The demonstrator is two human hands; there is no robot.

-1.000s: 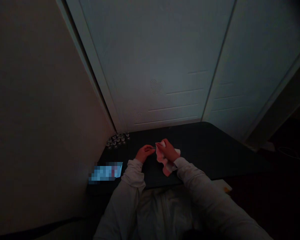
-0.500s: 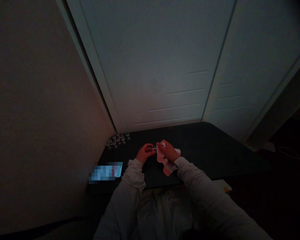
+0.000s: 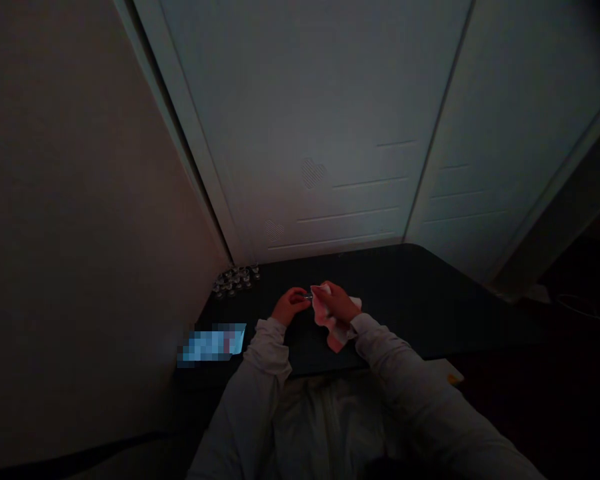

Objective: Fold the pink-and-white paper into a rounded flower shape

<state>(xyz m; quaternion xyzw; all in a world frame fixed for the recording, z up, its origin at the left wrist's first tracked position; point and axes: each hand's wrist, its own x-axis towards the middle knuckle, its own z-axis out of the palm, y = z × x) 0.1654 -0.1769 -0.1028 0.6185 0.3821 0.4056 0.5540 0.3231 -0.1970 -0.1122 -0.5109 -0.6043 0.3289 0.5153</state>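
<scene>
Between the fingers of my left hand (image 3: 289, 306) is a small clear glass piece (image 3: 308, 297), its exact kind too dim to make out. My right hand (image 3: 339, 302) grips a pink-and-white cloth (image 3: 335, 339), which is bunched against the right end of the glass piece and hangs down toward the table's front edge. The cloth hides that end of the glass. Several small glasses (image 3: 233, 281), apparently with short stems, stand grouped at the table's back left corner, beyond my left hand.
The dark table (image 3: 420, 307) backs onto a white panelled door (image 3: 310, 120). A lit, blurred-out screen (image 3: 213, 343) lies at the table's left edge, beside the wall (image 3: 80, 233). A pale object (image 3: 444, 370) shows at the front edge, by my right sleeve.
Both hands stay in nearly the same place with the glass piece and the cloth. My right hand and the cloth's top have shifted only very slightly.
</scene>
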